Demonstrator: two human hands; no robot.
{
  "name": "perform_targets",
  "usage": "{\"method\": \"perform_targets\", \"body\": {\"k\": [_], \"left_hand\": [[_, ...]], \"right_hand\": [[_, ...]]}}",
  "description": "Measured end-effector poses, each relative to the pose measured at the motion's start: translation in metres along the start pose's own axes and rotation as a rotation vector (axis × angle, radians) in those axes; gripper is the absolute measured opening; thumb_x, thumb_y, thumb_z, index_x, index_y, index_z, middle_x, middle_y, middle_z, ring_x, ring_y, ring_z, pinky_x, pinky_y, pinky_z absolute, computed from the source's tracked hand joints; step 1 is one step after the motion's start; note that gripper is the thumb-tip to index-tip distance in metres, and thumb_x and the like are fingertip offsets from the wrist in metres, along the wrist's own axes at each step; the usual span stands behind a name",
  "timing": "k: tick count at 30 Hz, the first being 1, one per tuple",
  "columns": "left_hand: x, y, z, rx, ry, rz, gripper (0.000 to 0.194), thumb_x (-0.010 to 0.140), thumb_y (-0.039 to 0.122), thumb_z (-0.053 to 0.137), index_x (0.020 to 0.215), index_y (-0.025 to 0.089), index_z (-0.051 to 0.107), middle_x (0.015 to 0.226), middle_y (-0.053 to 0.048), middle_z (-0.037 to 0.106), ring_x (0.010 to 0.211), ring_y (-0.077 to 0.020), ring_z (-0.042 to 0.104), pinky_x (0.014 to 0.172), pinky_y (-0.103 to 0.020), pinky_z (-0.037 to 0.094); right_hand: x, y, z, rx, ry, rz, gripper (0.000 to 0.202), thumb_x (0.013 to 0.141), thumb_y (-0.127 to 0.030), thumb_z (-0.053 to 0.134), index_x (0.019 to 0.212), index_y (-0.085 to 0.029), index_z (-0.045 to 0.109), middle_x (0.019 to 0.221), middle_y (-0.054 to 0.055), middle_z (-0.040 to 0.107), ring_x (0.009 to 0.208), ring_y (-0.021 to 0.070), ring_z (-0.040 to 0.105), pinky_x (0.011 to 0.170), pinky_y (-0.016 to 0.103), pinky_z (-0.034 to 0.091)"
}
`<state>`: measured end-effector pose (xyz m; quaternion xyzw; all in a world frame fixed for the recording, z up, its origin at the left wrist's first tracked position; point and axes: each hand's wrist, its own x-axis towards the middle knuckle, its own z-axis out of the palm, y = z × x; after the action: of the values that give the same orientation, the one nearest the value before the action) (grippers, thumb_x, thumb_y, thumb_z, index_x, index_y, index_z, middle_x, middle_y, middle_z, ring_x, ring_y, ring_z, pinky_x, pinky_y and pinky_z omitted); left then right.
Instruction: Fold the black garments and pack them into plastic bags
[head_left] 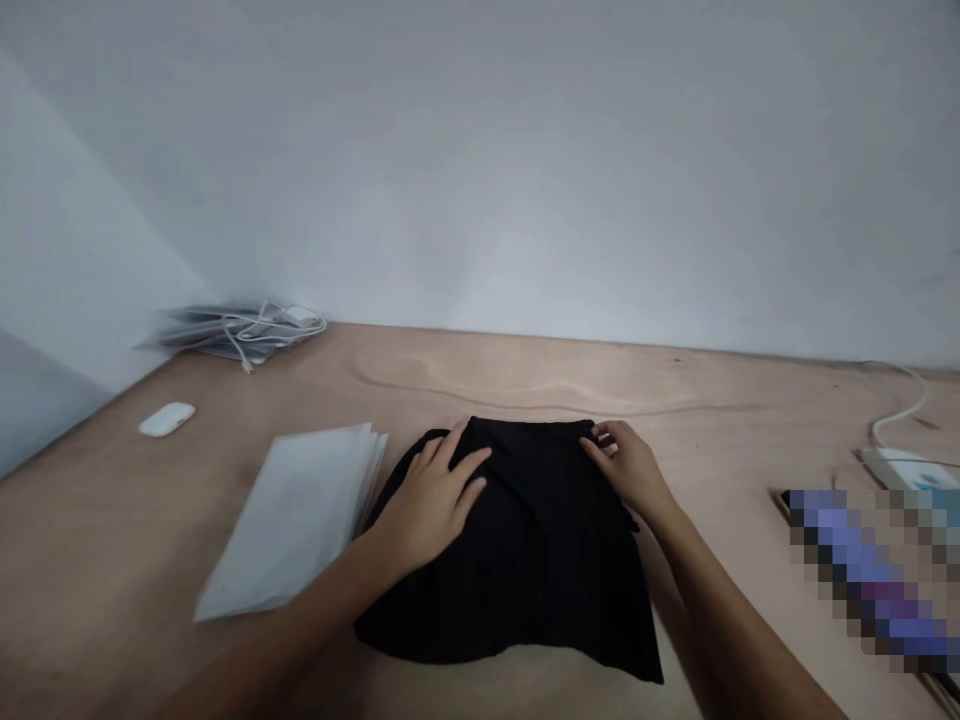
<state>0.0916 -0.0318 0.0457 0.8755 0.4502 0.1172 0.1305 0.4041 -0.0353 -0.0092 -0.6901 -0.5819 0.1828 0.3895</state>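
Note:
A black garment (pixel 517 540) lies spread on the wooden table in front of me; whether it is a skirt or a folded top I cannot tell. Its upper edge is nearly straight, and the lower hem flares and curves. My left hand (pixel 431 500) rests on its upper left part with the fingers spread, over a few wrinkles. At the upper right corner my right hand (pixel 622 460) pinches the cloth edge between thumb and fingers. Just left of the garment lies a stack of clear plastic bags (pixel 289 520), partly behind my left forearm.
A small white case (pixel 167 419) sits on the table (pixel 480 370) at the left. Bags with a white cable (pixel 259 325) on top lie in the far left corner. On the right are a blurred-out device (pixel 870 580) and a white box (pixel 911 468) near a cable. A pale wall stands behind.

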Motion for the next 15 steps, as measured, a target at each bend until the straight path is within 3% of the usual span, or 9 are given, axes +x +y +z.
{"method": "perform_targets", "body": {"k": [3,6,9,15], "left_hand": [[0.031,-0.005,-0.005,-0.022,0.017,-0.009,0.03,0.097,0.023,0.053,0.123,0.02,0.068,0.137,-0.013,0.058,0.13,-0.0312,0.052,0.11,-0.05,0.043],[0.053,-0.014,-0.005,-0.045,-0.005,-0.012,0.021,0.091,0.022,0.062,0.109,0.016,0.071,0.113,-0.012,0.066,0.113,-0.0298,0.061,0.102,-0.046,0.049],[0.061,-0.019,-0.001,-0.048,0.025,-0.021,0.023,0.09,0.023,0.063,0.109,0.014,0.069,0.116,-0.012,0.064,0.11,-0.0292,0.061,0.101,-0.044,0.05],[0.064,-0.024,0.009,-0.02,0.057,-0.015,0.049,0.088,0.021,0.064,0.136,0.018,0.053,0.131,-0.014,0.059,0.124,-0.0321,0.055,0.106,-0.05,0.045]], "right_hand": [[0.003,-0.003,0.001,0.022,0.026,0.008,0.042,0.085,-0.064,0.058,0.085,-0.022,0.063,0.092,0.008,0.067,0.076,0.023,0.064,0.069,0.036,0.051],[0.003,-0.005,-0.001,0.039,0.073,0.044,0.048,0.087,-0.068,0.053,0.09,-0.021,0.062,0.087,0.008,0.069,0.069,0.0217,0.063,0.063,0.034,0.05],[0.003,-0.006,-0.002,0.045,0.102,0.062,0.052,0.087,-0.071,0.051,0.091,-0.021,0.063,0.082,0.008,0.071,0.065,0.0214,0.063,0.059,0.032,0.048],[0.012,-0.002,0.009,-0.003,0.107,0.037,0.047,0.088,-0.067,0.052,0.088,-0.021,0.065,0.079,0.009,0.071,0.071,0.0253,0.065,0.067,0.037,0.05]]}}
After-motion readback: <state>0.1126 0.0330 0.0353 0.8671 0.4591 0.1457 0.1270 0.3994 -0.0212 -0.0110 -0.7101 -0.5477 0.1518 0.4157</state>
